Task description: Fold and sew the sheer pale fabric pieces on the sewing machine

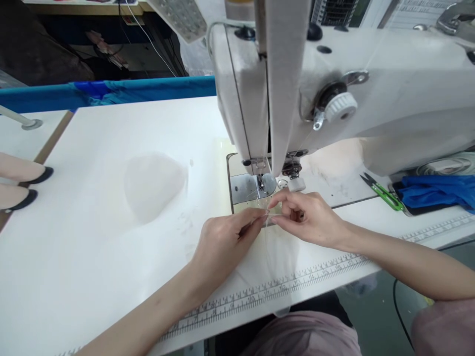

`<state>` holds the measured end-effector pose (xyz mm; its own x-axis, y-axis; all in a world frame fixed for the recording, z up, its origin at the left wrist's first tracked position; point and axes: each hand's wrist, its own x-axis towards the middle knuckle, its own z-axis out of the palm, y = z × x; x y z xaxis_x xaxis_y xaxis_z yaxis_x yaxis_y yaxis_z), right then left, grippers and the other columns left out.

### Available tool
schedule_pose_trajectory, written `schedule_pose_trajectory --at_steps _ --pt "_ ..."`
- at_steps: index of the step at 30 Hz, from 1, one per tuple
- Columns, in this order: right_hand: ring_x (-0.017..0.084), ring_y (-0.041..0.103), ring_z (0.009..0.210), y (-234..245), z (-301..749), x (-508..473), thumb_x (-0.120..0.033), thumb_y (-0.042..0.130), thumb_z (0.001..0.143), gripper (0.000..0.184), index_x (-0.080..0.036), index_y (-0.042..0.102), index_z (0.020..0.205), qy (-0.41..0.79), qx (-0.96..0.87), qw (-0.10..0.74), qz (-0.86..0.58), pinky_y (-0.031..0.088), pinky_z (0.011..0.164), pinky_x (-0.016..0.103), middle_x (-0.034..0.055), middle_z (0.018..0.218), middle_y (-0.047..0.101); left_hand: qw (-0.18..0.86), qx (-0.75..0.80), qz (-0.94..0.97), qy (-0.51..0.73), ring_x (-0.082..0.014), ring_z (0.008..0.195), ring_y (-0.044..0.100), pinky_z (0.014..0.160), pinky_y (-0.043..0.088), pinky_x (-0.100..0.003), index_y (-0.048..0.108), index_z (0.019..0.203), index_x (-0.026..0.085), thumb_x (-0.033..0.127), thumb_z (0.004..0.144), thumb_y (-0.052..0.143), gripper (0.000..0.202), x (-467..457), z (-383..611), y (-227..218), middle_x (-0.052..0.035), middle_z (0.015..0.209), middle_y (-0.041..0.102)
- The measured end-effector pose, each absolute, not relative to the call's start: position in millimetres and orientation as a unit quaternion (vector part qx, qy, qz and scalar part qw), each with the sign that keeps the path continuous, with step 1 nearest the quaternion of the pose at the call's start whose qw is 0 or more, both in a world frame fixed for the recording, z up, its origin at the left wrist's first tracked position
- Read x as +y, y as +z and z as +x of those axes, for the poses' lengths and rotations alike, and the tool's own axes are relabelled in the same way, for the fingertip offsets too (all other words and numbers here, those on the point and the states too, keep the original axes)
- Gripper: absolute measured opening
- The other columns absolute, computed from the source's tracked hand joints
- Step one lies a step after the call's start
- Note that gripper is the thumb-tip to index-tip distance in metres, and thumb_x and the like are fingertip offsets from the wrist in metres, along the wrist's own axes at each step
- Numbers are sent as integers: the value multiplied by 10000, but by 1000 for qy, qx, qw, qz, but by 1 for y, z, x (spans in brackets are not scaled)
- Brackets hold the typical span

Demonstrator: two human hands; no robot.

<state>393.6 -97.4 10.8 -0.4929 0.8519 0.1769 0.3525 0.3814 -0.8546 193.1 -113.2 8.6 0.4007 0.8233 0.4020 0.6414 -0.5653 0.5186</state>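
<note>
My left hand (226,240) has its thumb and forefinger pinched together on a thin, whitish, see-through strand (272,214). Close beside it, my right hand (309,217) pinches the same strand between finger and thumb. Both hands are just in front of the sewing machine's metal needle plate (241,190). Above the plate is the presser foot (261,183), near my right fingertips. Whether the strand is thread or a narrow clear strip, I cannot make out.
The white sewing machine (393,84) spans the right side. Green-handled thread snips (386,195) lie by a blue cloth (434,190). A ruler strip (267,295) runs along the front edge of the white table (92,237). Beige pieces with black ends (18,168) are at far left.
</note>
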Motion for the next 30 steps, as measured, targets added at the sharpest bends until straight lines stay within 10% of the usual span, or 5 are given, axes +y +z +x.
schedule_pose_trajectory --at_steps 20,30 --pt "39 417 459 8 394 -97 -142 566 870 126 -180 582 989 340 -809 304 -370 384 502 156 -109 551 437 51 424 832 353 -38 390 363 400 280 -160 575 808 186 254 928 569 138 -113 193 11 108 460 407" --pt "49 511 489 2 398 -94 -151 604 894 70 -158 645 950 72 -870 413 -260 393 456 183 -62 608 622 129 435 824 340 -43 388 312 400 283 -144 485 965 192 256 937 518 77 -118 196 14 129 499 382"
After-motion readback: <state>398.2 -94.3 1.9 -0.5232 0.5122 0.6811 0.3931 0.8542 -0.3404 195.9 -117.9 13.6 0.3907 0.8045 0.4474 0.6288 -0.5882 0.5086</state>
